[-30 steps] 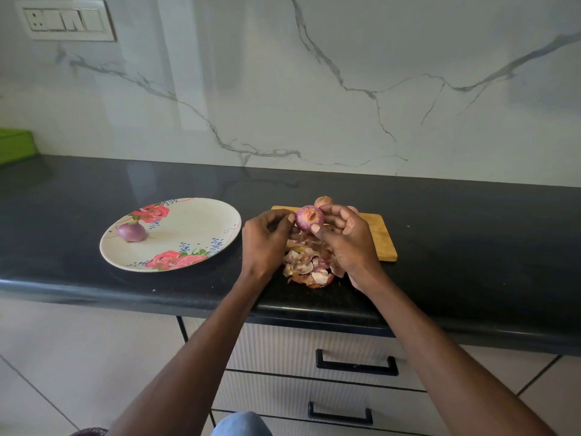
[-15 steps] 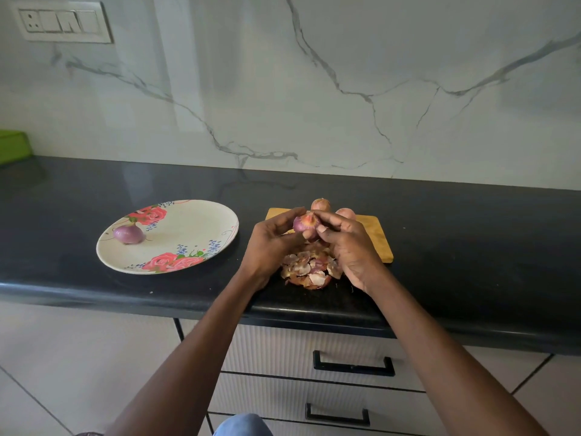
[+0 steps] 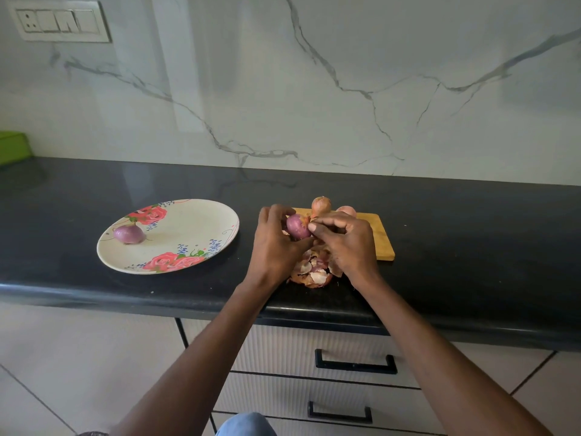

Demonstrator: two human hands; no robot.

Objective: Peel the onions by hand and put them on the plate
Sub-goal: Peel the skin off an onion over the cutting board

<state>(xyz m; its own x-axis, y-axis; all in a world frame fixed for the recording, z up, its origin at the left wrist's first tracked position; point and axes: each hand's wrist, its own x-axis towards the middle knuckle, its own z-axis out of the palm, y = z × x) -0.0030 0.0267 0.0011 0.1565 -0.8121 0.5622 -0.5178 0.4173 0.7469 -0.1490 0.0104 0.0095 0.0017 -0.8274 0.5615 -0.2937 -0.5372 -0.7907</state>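
Note:
My left hand (image 3: pixel 276 243) grips a small purple onion (image 3: pixel 297 227) above the near left corner of a wooden board (image 3: pixel 382 239). My right hand (image 3: pixel 347 243) pinches the onion's skin at its right side. Below both hands lies a pile of peeled skins (image 3: pixel 309 272) on the counter. Two unpeeled onions, an orange one (image 3: pixel 320 205) and a paler one (image 3: pixel 345 210), stand on the board behind my hands. One peeled purple onion (image 3: pixel 129 234) rests on the left part of a floral plate (image 3: pixel 188 228).
The black counter (image 3: pixel 471 247) runs the width of the view, with its front edge just below the skins. A green box (image 3: pixel 12 147) sits at the far left. Drawers with black handles (image 3: pixel 355 363) are below. A switch panel (image 3: pixel 59 22) is on the marble wall.
Both hands have turned the onion, so its smooth purple side now faces me. My right hand's fingers have shifted onto the skin at the onion's right side.

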